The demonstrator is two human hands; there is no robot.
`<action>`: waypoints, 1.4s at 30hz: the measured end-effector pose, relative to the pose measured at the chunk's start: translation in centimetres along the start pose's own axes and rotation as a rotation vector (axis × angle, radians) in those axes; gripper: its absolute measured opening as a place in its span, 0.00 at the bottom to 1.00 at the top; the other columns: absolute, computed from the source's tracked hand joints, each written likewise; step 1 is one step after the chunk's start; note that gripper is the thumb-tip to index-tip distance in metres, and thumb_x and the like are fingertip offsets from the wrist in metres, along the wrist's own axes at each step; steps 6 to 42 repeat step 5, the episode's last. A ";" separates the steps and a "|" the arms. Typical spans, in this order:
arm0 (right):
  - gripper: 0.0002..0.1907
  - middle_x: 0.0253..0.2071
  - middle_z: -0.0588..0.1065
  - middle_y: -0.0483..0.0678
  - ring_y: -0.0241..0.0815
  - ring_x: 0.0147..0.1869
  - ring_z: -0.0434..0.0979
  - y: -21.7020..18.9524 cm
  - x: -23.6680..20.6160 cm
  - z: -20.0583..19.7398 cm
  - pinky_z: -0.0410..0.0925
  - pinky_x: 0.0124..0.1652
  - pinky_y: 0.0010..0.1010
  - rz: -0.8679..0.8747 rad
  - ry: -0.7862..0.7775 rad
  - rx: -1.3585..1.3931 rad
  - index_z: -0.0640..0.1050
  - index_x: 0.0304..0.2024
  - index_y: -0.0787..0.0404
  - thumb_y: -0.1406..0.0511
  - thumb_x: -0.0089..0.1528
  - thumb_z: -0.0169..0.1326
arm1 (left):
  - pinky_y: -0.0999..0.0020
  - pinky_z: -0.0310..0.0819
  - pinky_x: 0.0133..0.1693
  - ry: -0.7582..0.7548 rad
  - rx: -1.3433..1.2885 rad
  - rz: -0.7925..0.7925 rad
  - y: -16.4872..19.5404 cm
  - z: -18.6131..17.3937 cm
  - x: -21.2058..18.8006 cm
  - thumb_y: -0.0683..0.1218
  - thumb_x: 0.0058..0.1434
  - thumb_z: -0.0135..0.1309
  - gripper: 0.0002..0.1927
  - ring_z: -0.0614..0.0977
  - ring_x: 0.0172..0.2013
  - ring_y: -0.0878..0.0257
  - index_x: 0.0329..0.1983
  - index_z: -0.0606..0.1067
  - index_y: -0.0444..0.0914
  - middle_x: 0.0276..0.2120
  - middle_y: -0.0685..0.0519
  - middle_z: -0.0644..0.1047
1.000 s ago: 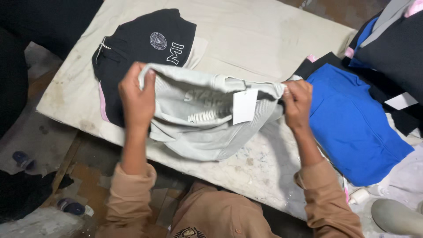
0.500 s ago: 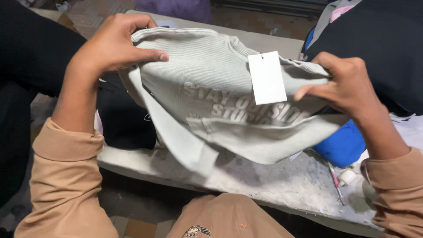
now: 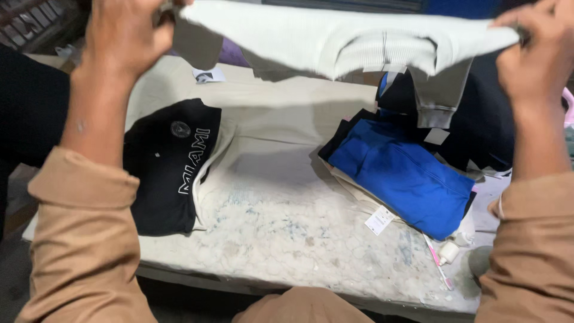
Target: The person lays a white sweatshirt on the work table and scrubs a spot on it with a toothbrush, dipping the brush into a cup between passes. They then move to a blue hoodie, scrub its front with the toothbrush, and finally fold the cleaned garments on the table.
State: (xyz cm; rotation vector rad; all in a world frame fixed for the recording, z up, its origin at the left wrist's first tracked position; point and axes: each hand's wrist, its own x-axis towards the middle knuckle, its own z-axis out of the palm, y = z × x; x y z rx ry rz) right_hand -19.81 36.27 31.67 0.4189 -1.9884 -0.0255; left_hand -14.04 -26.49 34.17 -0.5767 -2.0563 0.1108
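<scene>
stained table (image 3: 287, 233), black garment (image 3: 170, 173), blue garment (image 3: 406, 173)

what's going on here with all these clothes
A person in tan sleeves holds a pale grey sweatshirt stretched out in the air above a worn, stained table. The left hand grips one end and the right hand grips the other. On the table below, a folded black garment with white lettering lies at the left, and a blue garment lies on a pile at the right, with a white paper tag beside it.
</scene>
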 end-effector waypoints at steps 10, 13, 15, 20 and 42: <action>0.20 0.35 0.68 0.51 0.51 0.45 0.69 -8.3 -11.3 -3.9 0.62 0.45 0.35 0.057 -0.200 0.174 0.89 0.38 0.56 0.79 0.52 0.54 | 0.57 0.68 0.59 -0.261 -0.309 -0.071 11.2 -0.2 -12.2 0.38 0.47 0.62 0.18 0.79 0.53 0.50 0.42 0.82 0.42 0.47 0.46 0.82; 0.20 0.35 0.68 0.51 0.51 0.45 0.69 -8.3 -11.3 -3.9 0.62 0.45 0.35 0.057 -0.200 0.174 0.89 0.38 0.56 0.79 0.52 0.54 | 0.57 0.68 0.59 -0.261 -0.309 -0.071 11.2 -0.2 -12.2 0.38 0.47 0.62 0.18 0.79 0.53 0.50 0.42 0.82 0.42 0.47 0.46 0.82; 0.20 0.35 0.68 0.51 0.51 0.45 0.69 -8.3 -11.3 -3.9 0.62 0.45 0.35 0.057 -0.200 0.174 0.89 0.38 0.56 0.79 0.52 0.54 | 0.57 0.68 0.59 -0.261 -0.309 -0.071 11.2 -0.2 -12.2 0.38 0.47 0.62 0.18 0.79 0.53 0.50 0.42 0.82 0.42 0.47 0.46 0.82; 0.20 0.35 0.68 0.51 0.51 0.45 0.69 -8.3 -11.3 -3.9 0.62 0.45 0.35 0.057 -0.200 0.174 0.89 0.38 0.56 0.79 0.52 0.54 | 0.57 0.68 0.59 -0.261 -0.309 -0.071 11.2 -0.2 -12.2 0.38 0.47 0.62 0.18 0.79 0.53 0.50 0.42 0.82 0.42 0.47 0.46 0.82; 0.20 0.35 0.68 0.51 0.51 0.45 0.69 -8.3 -11.3 -3.9 0.62 0.45 0.35 0.057 -0.200 0.174 0.89 0.38 0.56 0.79 0.52 0.54 | 0.57 0.68 0.59 -0.261 -0.309 -0.071 11.2 -0.2 -12.2 0.38 0.47 0.62 0.18 0.79 0.53 0.50 0.42 0.82 0.42 0.47 0.46 0.82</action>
